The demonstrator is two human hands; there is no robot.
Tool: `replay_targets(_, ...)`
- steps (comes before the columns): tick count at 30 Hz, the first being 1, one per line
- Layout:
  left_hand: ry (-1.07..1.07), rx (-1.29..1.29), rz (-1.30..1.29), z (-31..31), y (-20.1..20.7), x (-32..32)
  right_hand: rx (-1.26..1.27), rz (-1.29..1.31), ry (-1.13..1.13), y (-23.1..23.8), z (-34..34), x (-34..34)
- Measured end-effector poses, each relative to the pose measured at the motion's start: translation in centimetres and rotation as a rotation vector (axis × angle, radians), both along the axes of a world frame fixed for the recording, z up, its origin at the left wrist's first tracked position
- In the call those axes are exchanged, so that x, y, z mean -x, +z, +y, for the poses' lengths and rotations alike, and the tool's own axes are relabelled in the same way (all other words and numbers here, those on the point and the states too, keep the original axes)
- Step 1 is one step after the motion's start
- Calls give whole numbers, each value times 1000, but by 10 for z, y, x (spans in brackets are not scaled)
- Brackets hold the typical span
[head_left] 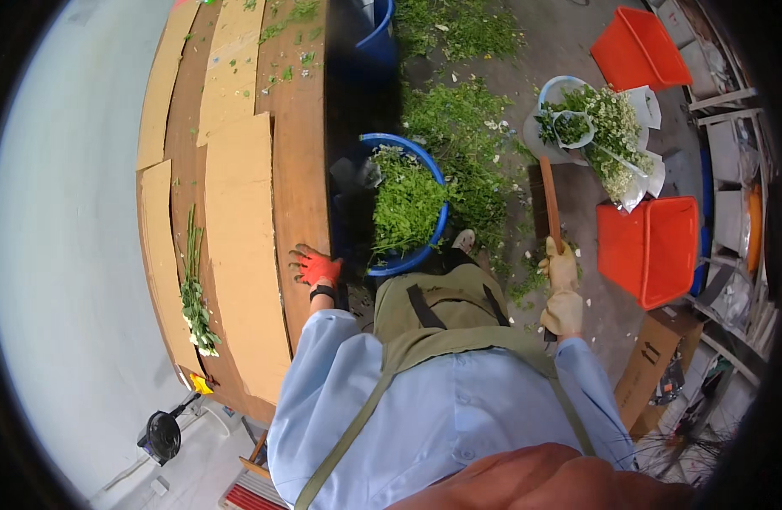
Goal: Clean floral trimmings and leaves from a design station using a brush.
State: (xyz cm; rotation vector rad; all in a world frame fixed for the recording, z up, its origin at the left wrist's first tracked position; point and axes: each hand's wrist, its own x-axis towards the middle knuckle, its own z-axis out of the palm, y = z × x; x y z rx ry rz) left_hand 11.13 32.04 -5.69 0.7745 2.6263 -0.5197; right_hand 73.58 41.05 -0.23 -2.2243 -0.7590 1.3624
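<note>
My left hand (316,267), in a red glove with dirty fingertips, rests spread on the edge of the brown wooden table (301,183). It holds nothing. In my right hand (563,276), covered by a cream glove, is the handle of a hand brush (550,204) with a wooden back and dark bristles. The brush hangs over the floor to my right. Just in front of me, against the table side, stands a blue-rimmed bucket (443,223) filled with cut green stems and leaves (405,204). Leafy trimmings (467,127) litter the floor beyond it.
Flattened cardboard (242,229) covers much of the table, with a bunch of white flowers (195,289) on it. At right are wrapped white flowers in a pail (612,132), an upper red bin (642,47), a lower red bin (646,246) and a cardboard box (650,361).
</note>
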Motion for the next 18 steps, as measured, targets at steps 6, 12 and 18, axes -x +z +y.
replay_targets(6,35,-13,-36,1,-3,0,37,-58,-53,13,-27,7)
replay_targets(12,61,-3,-66,4,0,5,2,22,-30,25,-6,26)
replay_targets(18,63,-36,-50,5,6,7,-31,112,66,23,64,40)
